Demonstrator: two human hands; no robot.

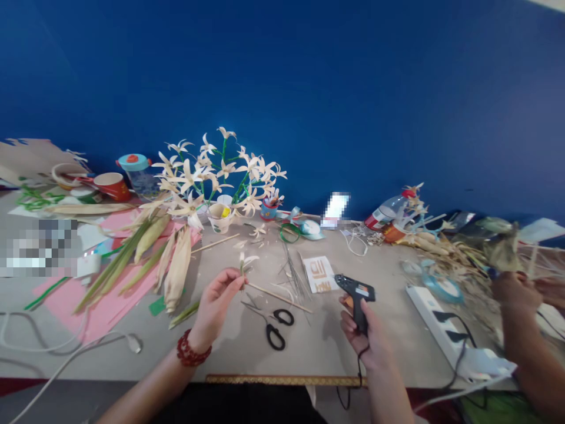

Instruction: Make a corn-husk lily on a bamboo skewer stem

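My left hand point(222, 294), with a red beaded bracelet at its wrist, pinches a small pale corn-husk flower point(248, 260), petals up. Wrapped round the handle of a black hot glue gun point(362, 291) is my right hand point(365, 333). The gun's nozzle points left, apart from the flower, above a white card with brown characters point(320, 274). Below the flower lie black-handled scissors point(275, 335) and a thin wooden stick point(281, 297). Behind stands a cup point(219, 219) with a bunch of finished husk flowers point(227, 169) on green stems.
Corn husks point(177, 271) lie on pink paper point(66, 306) at left. Thin wires point(293, 274) lie mid-table. A white power strip point(445, 330) with plugged cords is at right, near another person's hands point(516, 291). A plastic bottle point(388, 211) leans by the blue wall.
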